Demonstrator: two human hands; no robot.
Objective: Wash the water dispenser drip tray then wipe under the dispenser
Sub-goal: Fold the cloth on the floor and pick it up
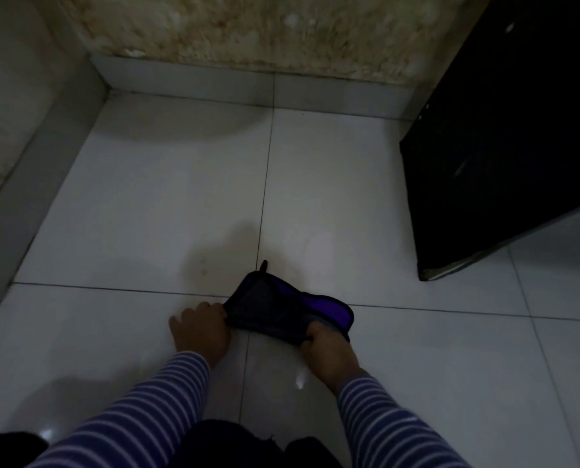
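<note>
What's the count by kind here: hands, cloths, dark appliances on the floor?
hands: 2, left hand and right hand, both gripping the cloth
cloths: 1, dark cloth with purple trim, on the tiled floor
dark appliances: 1, black unit at the right
Total: 4

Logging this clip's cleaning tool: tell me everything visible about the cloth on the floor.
The cloth is dark, near black, with a purple inner face and a small loop at its far corner. It looks soft, lies folded and bunched on the white floor tiles, over a grout joint. The left hand grips its left edge, the right hand its near right edge.
</note>
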